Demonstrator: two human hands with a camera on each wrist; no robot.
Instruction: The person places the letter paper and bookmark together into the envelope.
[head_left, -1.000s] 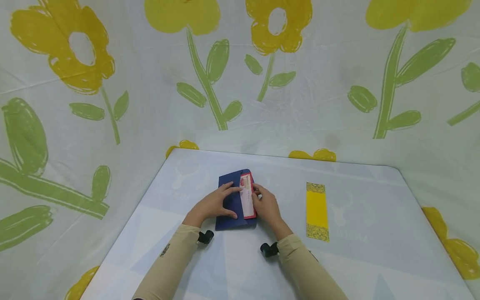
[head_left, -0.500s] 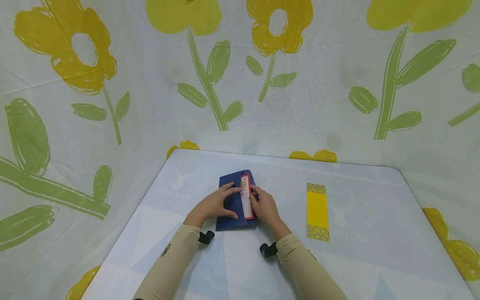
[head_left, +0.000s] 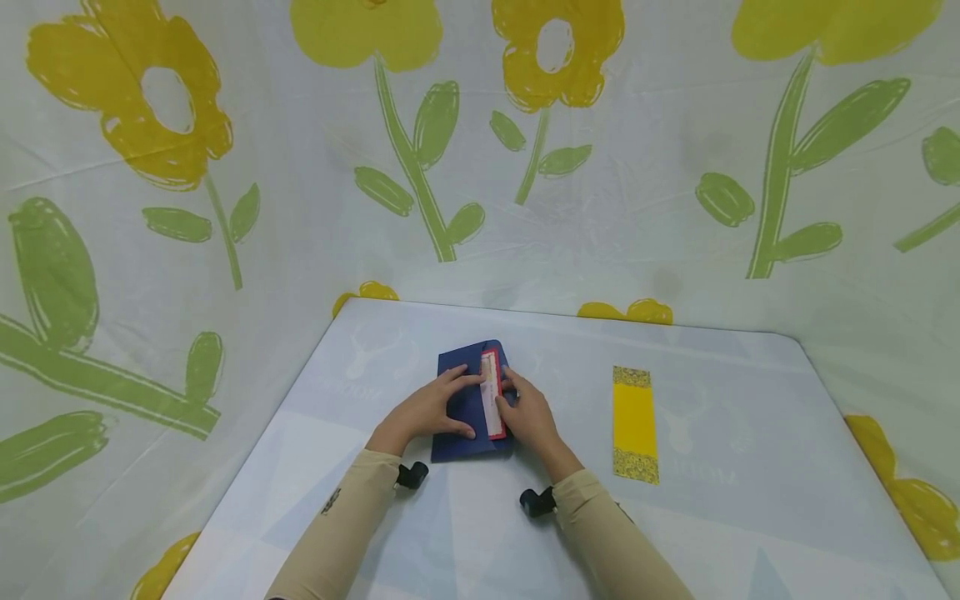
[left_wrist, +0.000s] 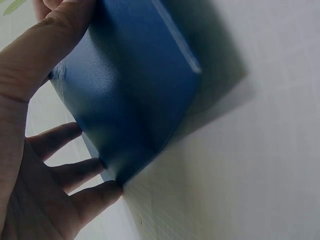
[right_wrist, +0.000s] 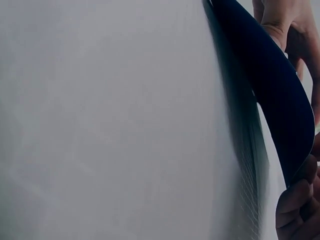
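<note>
A dark blue envelope (head_left: 459, 448) is held a little tilted over the table, and a red-edged, pale pink card (head_left: 492, 408) sticks out of its right-hand opening. My left hand (head_left: 429, 407) grips the envelope from the left, thumb and index finger spread across its face. In the left wrist view, several fingertips meet the edge of the blue envelope (left_wrist: 125, 75). At the other side, my right hand (head_left: 531, 418) pinches the card's outer edge between thumb and fingers. The right wrist view shows a curved blue flap (right_wrist: 270, 85) beside the curled right fingertips (right_wrist: 294, 197).
To the right, a yellow paper strip (head_left: 634, 423) with glittery gold ends lies flat on the pale blue table (head_left: 720, 517). Flower-printed cloth (head_left: 637, 242) surrounds the table at the back and sides. Each wrist carries a small black camera.
The card has slid left, deeper into the envelope, so a narrower band of it shows. My right hand moved slightly left with it, while the left hand stayed in place.
</note>
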